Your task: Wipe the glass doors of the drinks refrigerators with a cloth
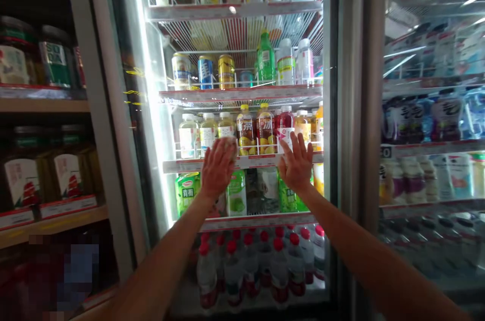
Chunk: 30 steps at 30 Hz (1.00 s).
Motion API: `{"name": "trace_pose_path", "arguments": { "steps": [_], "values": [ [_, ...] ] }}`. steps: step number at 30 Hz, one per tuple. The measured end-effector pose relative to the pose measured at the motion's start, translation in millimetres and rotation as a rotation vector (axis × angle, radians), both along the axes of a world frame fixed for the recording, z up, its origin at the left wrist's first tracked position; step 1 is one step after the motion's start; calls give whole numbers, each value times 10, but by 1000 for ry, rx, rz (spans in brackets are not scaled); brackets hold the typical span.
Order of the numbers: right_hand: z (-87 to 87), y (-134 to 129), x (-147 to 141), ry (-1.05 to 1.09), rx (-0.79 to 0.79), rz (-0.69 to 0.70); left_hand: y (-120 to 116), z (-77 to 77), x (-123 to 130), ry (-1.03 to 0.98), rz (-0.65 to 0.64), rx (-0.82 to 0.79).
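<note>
Both my hands are raised in front of a lit drinks fridge (pixel 242 93), at the height of its middle shelves. My left hand (pixel 217 167) has its fingers pressed together over a small pale piece (pixel 232 145) that looks like cloth or tissue. Behind it stand pale-labelled tea bottles (pixel 208 131) and a green-labelled bottle (pixel 236 195). My right hand (pixel 297 164) is open, its fingers spread with nothing in them, in front of a dark red bottle (pixel 286 121) and green packs (pixel 288 196). Reflections suggest glass before the shelves; whether either palm touches it, I cannot tell.
Red-capped bottles (pixel 278 265) fill the fridge bottom. Cans (pixel 205 71) and a green bottle (pixel 265 58) stand higher up. A metal door frame (pixel 358 109) parts this fridge from another at right. Shelves with large jars (pixel 55 58) are at left.
</note>
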State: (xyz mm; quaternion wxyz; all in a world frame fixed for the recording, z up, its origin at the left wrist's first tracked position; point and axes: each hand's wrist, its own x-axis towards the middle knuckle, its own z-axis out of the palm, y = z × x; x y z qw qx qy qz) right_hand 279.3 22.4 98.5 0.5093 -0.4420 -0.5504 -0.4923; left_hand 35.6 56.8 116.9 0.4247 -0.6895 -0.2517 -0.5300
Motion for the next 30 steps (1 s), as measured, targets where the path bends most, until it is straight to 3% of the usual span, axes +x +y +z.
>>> {"name": "trace_pose_path", "arguments": {
  "steps": [3,5,9,11,14,17,19,21,26,28,30],
  "values": [
    [2,5,-18,10,6,-9,84,117,-379,-362,21,21],
    [4,6,-23,15,8,-13,74,128,-325,-445,12,23],
    [7,2,-10,8,3,-11,-61,-74,267,-44,-30,-3],
    [6,0,-1,4,-2,-8,-94,-160,399,141,-23,-2],
    [2,5,2,10,-15,4,-30,-120,74,86,21,-6],
    [-4,14,-6,25,-20,10,86,56,-499,-322,63,-40],
    [-6,17,-10,33,-28,9,116,136,-667,-543,68,-53],
    [-6,17,-9,35,-32,12,85,121,-541,-543,45,-58],
    [-6,16,11,14,-19,20,-95,-127,296,-61,-17,-31],
    [-7,16,14,7,-5,16,-109,-164,360,53,1,-24],
    [-8,15,12,6,0,12,-75,-131,176,24,29,-11]
  ]
}}
